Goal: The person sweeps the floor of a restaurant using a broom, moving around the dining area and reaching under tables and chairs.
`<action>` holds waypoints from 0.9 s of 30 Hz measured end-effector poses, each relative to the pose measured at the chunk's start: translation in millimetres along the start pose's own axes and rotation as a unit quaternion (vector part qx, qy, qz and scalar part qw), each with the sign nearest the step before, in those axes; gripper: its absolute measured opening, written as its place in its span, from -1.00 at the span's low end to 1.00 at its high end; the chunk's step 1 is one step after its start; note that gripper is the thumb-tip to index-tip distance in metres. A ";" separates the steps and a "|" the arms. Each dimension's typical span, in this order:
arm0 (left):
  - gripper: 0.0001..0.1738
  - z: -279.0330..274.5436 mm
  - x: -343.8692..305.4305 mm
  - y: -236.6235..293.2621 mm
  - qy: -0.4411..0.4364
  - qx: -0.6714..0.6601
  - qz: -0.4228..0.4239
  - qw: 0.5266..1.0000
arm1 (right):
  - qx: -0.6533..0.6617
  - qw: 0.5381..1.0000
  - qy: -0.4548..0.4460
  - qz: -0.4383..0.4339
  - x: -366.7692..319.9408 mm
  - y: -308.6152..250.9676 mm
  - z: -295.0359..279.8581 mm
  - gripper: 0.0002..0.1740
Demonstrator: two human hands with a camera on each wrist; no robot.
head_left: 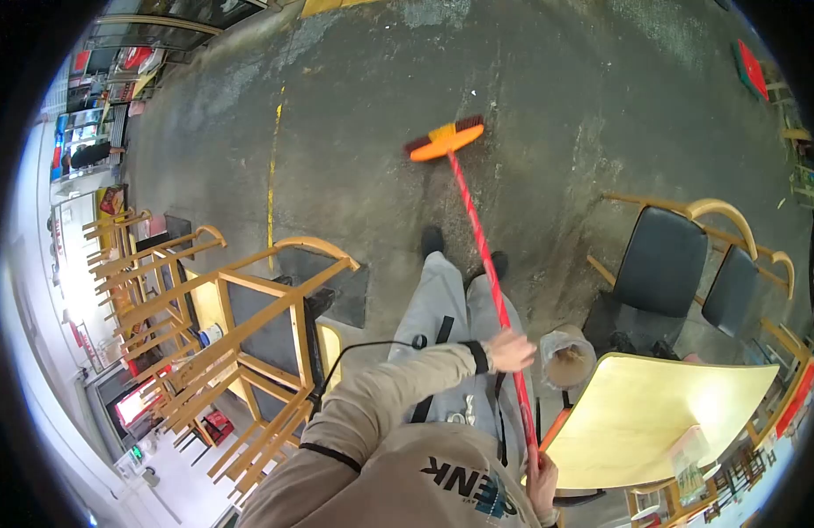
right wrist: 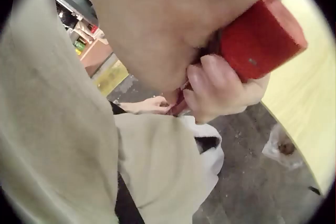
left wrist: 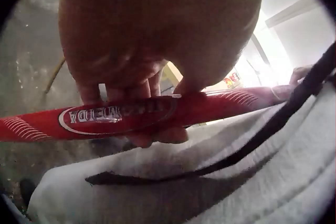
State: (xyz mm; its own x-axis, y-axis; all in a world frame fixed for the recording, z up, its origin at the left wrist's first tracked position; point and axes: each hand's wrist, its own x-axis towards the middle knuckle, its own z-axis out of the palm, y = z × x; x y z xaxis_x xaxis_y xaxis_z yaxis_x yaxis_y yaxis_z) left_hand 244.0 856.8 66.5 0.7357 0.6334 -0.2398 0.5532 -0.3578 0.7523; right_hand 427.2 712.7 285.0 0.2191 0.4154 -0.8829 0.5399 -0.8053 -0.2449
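A broom with an orange head [head_left: 449,141] and dark red and yellow bristles lies against the grey floor ahead of the feet. Its red-striped handle [head_left: 475,220] slants back to the body. Partway up, the left hand [head_left: 513,350] holds this handle; in the left wrist view its fingers [left wrist: 170,134] come round the printed red shaft [left wrist: 100,120]. Lower in the head view, beside the waist, the right hand [head_left: 541,484] grips the upper end. The right wrist view shows curled fingers [right wrist: 223,85] around the thick red handle end [right wrist: 262,40].
A pale yellow tabletop [head_left: 662,414] stands close on the right, with a bin lined in clear plastic [head_left: 567,356] by its corner. Black-seated chairs [head_left: 660,260] are beyond it. Stacked wooden chairs [head_left: 249,343] crowd the left. A yellow line [head_left: 273,176] runs along the floor.
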 end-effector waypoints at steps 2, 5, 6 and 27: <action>-0.73 -23.6 14.8 -15.9 0.016 0.064 0.009 0.998 | 0.027 1.000 0.002 -0.005 14.6 -24.0 5.4 -0.44; -0.79 -60.6 41.5 -47.1 0.027 0.149 0.018 0.988 | 0.061 0.997 0.022 -0.037 58.1 -44.8 24.0 -0.46; -0.82 -75.7 49.4 -56.6 0.027 0.194 0.007 0.981 | 0.078 0.995 0.007 -0.067 77.9 -48.1 32.9 -0.48; -0.52 122.5 -199.0 -71.1 0.216 -0.227 -0.492 0.812 | 0.202 0.952 -0.223 -0.058 176.0 10.9 293.3 -0.38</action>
State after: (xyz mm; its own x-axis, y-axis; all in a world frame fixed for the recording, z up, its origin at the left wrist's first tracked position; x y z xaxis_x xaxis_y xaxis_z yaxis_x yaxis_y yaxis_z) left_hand 106.1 672.2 -14.4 -0.2343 0.6762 -0.6985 0.5167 0.6952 0.4997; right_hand 233.2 653.0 9.4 -0.2383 0.3639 -0.9004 0.1632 -0.8989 -0.4065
